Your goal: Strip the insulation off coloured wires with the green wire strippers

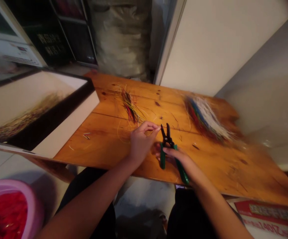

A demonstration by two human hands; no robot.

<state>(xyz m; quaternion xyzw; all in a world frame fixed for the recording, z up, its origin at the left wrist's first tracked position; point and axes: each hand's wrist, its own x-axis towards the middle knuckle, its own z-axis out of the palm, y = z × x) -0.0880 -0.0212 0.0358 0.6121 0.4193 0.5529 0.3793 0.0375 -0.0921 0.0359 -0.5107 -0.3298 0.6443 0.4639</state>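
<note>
My right hand (pixel 175 155) is wrapped round the green handles of a pair of wire strippers (pixel 168 141). The black toothed jaws of the tool point away from me and stand apart. Just left of the jaws, my left hand (pixel 142 137) pinches thumb and forefinger together on a thin wire (pixel 120 131), which loops out to the left of the hand. The wire's end at the fingertips is too small to make out clearly. Beyond my left hand lies a loose bundle of yellow, red and dark wires (pixel 131 108).
A blurred bundle of white, blue, green and red wires (pixel 206 118) lies at the right on the wooden table (pixel 144 89). At left stands an open box (pixel 71 124) with many wires inside. Small scraps dot the tabletop. A pink basin (pixel 32 205) stands at lower left.
</note>
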